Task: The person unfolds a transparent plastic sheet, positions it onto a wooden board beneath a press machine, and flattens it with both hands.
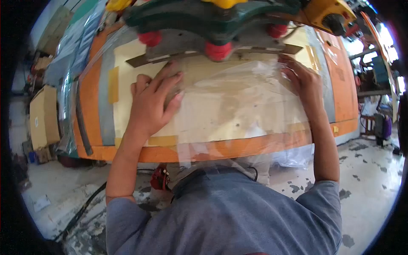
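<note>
A clear plastic sheet lies over the pale yellow board on the orange bench, its near part hanging past the front edge. My left hand rests at the sheet's left side with its fingers spread. At the sheet's far right corner, my right hand has its thumb and fingers pressed together on the film. Just beyond both hands is a metal bar under a dark green machine head with red knobs.
A yellow control box with a dark knob is at the upper right. Rolls of clear plastic stand along the left, beside a cardboard box. A dark rod lies on the bench's left side.
</note>
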Tool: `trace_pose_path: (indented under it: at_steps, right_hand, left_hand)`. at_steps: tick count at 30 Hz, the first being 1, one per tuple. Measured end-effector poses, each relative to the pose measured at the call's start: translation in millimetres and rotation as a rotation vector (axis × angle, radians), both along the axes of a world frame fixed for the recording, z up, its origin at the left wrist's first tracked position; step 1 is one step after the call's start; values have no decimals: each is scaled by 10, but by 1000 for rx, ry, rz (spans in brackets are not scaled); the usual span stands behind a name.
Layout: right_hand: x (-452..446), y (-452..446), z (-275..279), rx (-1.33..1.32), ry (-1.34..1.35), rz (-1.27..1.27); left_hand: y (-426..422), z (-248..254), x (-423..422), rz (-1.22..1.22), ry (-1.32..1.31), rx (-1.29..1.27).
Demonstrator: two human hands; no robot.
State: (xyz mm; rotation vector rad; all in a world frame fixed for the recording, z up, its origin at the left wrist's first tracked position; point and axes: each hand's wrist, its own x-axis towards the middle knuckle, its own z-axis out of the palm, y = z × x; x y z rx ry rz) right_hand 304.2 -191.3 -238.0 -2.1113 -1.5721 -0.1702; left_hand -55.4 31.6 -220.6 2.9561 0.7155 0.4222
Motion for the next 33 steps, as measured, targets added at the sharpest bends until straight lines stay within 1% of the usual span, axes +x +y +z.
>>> trace_pose_path:
  at_steps: [2, 8, 9, 11, 14, 17, 20, 23, 26, 33]
  right_hand:
    - [-4, -19, 35, -66, 7, -47]
    - [-24, -28, 47, -92, -5, -106]
    - [-10, -16, 12, -94, -5, -98]
    - [24, 6, -64, 58, 11, -52]
    - [-57, 3, 55, -9, 4, -82]
    - [27, -25, -37, 22, -32, -69]
    - [-27, -2, 12, 31, 30, -62]
    - [124, -30, -126, 6, 3, -50]
    - [92, -21, -94, 20, 46, -41]
    - [27, -11, -25, 0, 45, -59]
  left_hand:
    - [1, -18, 5, -31, -34, -12]
    - [1, -30, -13, -13, -30, -57]
    - [3, -42, -19, -6, -30, -59]
    - [12, -62, -25, -25, -61, -60]
    - [20, -33, -29, -20, 6, -70]
    - [34, -41, -35, -28, -21, -118]
    - [51, -67, -44, -36, -19, -104]
    - [41, -85, -38, -34, -67, -79]
    - [40, -84, -43, -30, -51, -99]
    - [48, -96, -59, -33, -21, -57]
